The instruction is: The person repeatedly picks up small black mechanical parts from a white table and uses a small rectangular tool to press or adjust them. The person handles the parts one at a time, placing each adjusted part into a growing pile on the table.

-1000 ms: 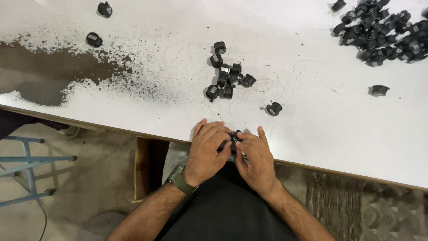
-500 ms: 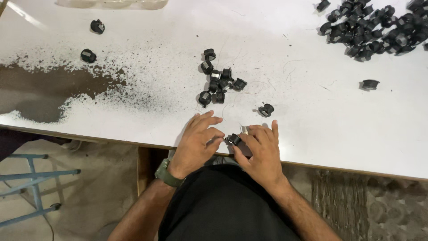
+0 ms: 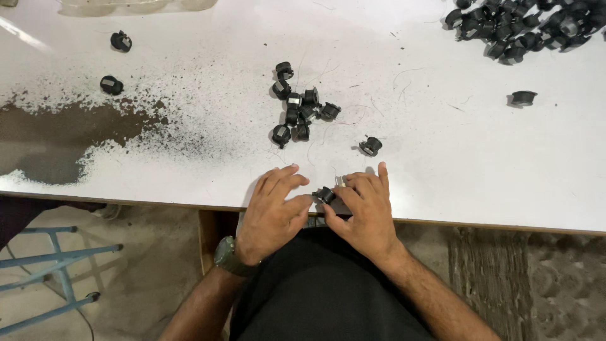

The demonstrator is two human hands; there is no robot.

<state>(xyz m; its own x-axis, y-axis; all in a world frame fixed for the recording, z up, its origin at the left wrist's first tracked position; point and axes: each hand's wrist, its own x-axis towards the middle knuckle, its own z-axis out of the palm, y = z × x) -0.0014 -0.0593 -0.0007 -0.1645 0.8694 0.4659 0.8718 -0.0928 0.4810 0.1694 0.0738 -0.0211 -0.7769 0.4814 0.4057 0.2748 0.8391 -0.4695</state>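
My left hand point(image 3: 273, 211) and right hand point(image 3: 363, 208) meet at the near edge of the white table point(image 3: 442, 158), fingers curled together and pinching one small black part point(image 3: 325, 194) between their tips. I judge the work is early: a small cluster of parts point(image 3: 298, 110) lies just beyond my hands, one loose part point(image 3: 371, 146) sits to its right, while a big heap point(image 3: 524, 25) waits at the far right corner. The tabletop is worn on the left, with a brown patch point(image 3: 57, 139) where the paint has flaked. Below, I see a bare concrete floor point(image 3: 126, 284) and a blue metal frame point(image 3: 44, 278) on the left.
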